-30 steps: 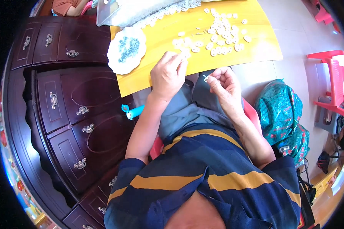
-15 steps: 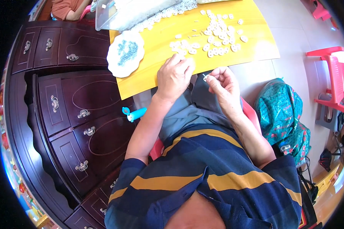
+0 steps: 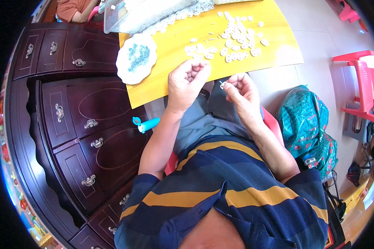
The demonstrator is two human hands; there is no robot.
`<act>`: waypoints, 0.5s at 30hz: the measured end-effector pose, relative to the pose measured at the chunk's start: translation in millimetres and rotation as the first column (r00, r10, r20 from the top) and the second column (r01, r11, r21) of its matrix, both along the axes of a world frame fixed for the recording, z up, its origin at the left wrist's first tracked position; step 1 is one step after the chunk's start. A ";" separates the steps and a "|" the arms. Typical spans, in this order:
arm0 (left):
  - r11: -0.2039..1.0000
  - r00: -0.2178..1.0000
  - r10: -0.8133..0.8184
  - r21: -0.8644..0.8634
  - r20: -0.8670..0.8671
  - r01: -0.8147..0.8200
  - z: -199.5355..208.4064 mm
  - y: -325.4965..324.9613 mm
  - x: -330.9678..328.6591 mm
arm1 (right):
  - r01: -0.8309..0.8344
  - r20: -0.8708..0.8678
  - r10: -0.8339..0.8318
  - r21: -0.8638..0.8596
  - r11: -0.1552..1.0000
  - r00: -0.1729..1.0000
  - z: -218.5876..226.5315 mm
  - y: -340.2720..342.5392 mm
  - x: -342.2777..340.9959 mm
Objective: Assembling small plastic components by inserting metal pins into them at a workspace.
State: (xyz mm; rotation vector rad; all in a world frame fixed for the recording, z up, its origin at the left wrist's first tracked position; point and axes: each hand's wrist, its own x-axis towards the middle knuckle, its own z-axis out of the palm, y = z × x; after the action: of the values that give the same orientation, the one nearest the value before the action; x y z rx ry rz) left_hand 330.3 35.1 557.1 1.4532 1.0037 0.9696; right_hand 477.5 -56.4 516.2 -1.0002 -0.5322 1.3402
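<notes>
My right hand (image 3: 243, 93), just off the table's near edge, pinches a small white plastic piece (image 3: 222, 85) between thumb and fingertips; a thin pale pin juts up from it. My left hand (image 3: 186, 83) is raised at the edge of the yellow table (image 3: 162, 83), its fingers curled and its thumb close to the fingertips; whatever it may grip is too small to see. Beyond the hands lie several small white pieces with holes (image 3: 237, 35), in a loose heap. A white scalloped dish (image 3: 125, 70) holds many small dark blue-green bits (image 3: 139, 56).
A clear plastic bin (image 3: 112, 18) stands at the table's far left. Dark wooden drawers (image 3: 87, 99) flank my left side, with a turquoise tube (image 3: 149, 124) by my left forearm. To the right are a green bag (image 3: 305, 120) and a red chair (image 3: 363, 85). Another person's arm (image 3: 85, 14) shows at the top left.
My left hand has turned, so its curled fingers and thumb now show, and shifted slightly left. My right hand has barely moved and still pinches the white piece.
</notes>
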 end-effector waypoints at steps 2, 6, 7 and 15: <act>0.998 1.000 -0.007 -0.057 0.022 0.009 6.9 -4.8 -0.1 | 0.001 -0.002 -0.001 -0.001 1.000 1.000 0.2 -0.2 0.4; 0.982 0.998 -0.055 -0.181 0.043 0.062 3.5 -12.9 -6.5 | -0.002 0.000 0.002 -0.005 1.000 1.000 1.0 -0.1 0.0; 0.981 0.998 -0.054 -0.183 0.043 0.061 0.9 -14.0 -8.1 | -0.002 0.003 0.002 0.001 1.000 1.000 0.8 -0.1 0.0; 0.962 0.995 -0.100 -0.254 0.003 0.097 -6.2 -22.0 -12.2 | -0.020 0.005 0.020 -0.015 1.000 1.000 1.9 -0.7 -1.0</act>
State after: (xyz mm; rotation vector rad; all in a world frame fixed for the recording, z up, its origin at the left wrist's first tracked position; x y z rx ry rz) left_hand 318.0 13.1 550.9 1.2819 1.0130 0.7339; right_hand 476.5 -57.2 518.1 -1.0125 -0.5381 1.3615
